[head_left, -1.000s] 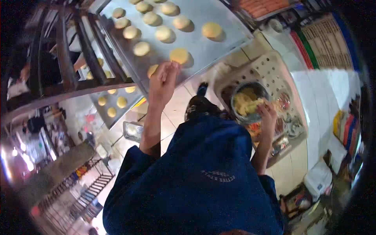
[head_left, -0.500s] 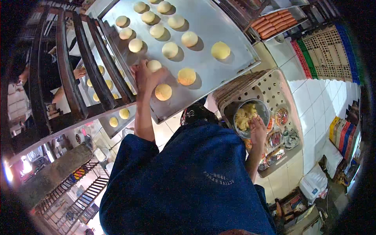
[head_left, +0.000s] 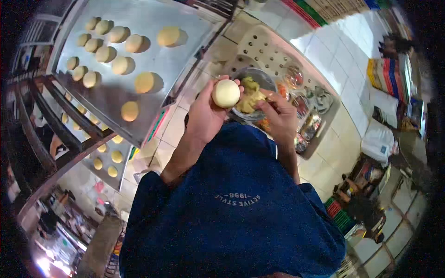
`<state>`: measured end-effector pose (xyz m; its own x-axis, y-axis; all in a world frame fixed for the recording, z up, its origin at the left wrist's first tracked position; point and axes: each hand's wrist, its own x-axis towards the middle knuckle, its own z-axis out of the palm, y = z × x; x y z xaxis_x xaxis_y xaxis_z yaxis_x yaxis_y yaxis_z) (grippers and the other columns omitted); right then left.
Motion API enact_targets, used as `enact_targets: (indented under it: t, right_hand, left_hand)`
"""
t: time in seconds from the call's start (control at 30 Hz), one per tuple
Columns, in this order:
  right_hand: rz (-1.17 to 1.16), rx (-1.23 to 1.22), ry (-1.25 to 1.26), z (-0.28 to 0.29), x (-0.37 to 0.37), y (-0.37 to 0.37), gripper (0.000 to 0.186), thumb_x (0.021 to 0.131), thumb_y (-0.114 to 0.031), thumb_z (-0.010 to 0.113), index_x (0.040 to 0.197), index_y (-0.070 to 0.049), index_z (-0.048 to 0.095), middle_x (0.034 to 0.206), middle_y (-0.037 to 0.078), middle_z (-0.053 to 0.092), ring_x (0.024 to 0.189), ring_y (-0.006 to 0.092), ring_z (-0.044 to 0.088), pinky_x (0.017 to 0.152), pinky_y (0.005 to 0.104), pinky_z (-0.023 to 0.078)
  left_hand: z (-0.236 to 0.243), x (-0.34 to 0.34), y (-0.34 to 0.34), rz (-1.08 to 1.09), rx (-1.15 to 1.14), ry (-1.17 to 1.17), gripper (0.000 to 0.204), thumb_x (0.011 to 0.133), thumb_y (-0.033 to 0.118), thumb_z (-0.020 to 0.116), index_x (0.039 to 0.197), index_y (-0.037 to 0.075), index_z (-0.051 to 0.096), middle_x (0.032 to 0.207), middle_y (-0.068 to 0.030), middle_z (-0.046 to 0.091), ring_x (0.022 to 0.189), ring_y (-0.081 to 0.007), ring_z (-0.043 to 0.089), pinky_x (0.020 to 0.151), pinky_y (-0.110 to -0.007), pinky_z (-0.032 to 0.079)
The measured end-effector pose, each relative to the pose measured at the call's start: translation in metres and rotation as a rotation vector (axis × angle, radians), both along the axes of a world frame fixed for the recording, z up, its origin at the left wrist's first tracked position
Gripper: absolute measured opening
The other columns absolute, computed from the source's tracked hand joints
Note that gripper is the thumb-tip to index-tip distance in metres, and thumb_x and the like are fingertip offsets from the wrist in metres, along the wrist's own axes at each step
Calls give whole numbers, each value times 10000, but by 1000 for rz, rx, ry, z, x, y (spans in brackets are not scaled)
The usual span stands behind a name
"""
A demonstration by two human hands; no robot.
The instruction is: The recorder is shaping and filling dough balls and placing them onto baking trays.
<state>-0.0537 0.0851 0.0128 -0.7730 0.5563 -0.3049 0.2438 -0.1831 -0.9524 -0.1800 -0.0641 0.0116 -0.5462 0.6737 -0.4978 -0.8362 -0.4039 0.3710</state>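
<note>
In my left hand (head_left: 207,111) sits a smooth pale dough ball (head_left: 225,93), cupped by the palm and fingers. My right hand (head_left: 279,115) reaches over a round metal bowl (head_left: 267,79), its fingertips pinched on a soft yellow paste (head_left: 249,99). The bowl rests on a beige perforated crate (head_left: 273,46). To the left, a large metal tray (head_left: 153,18) carries several dough balls (head_left: 121,65). Those nearest its right and lower edges, such as this yellow-topped ball (head_left: 144,82), look more yellow and rougher on top.
Clear-wrapped packs (head_left: 301,104) and a crumpled grey cloth (head_left: 322,98) lie in the crate. Dark rack bars (head_left: 69,102) stand at the left, with a lower tray (head_left: 109,160) of dough balls below. Another person (head_left: 364,208) is at the lower right.
My left hand has lifted a dough ball off the tray and brought it beside the bowl. My right hand stays at the paste. The view has turned, shifting the tray leftward.
</note>
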Motion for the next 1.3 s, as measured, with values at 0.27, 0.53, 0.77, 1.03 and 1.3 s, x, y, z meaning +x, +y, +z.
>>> enact_targets:
  t: [0.27,0.53,0.77,1.03,1.3]
  right_hand:
    - [-53,271,204,29,43,8,238,803,29,695,1037,2,660,989,94,679,935,132,623,824,264,505]
    - [-95,424,219,19,66,8,225,803,43,689,1021,-12,674,948,82,673,844,134,622,754,238,493]
    - [173,1240,168,22,84,25,540,708,-267,753,1213,-117,634,1376,179,446,1152,360,466,935,420,352]
    - [117,324,405,16,89,32,466,947,-226,494,1343,18,467,1360,201,460,1318,288,370,1094,400,255]
    - [222,77,389,33,77,43,630,735,-89,759,1306,-26,500,1286,99,539,1196,203,499,1025,348,376]
  left_hand:
    - [0,57,47,-169,66,115,351,1025,261,319,1242,18,448,1183,-138,567,1128,-228,546,998,-363,409]
    - [1,92,63,-152,128,114,330,1028,271,330,1215,28,453,1164,-136,564,1121,-220,538,979,-365,416]
    - [18,104,66,-54,14,197,304,1018,240,392,1239,35,426,1188,-175,557,1084,-284,577,970,-387,458]
    - [20,103,56,-207,-102,521,378,908,24,562,1252,10,407,1183,-151,569,1015,-239,622,879,-345,523]
    - [15,91,41,-561,-96,881,658,714,59,794,1270,40,444,1084,-58,582,1017,-129,571,873,-278,474]
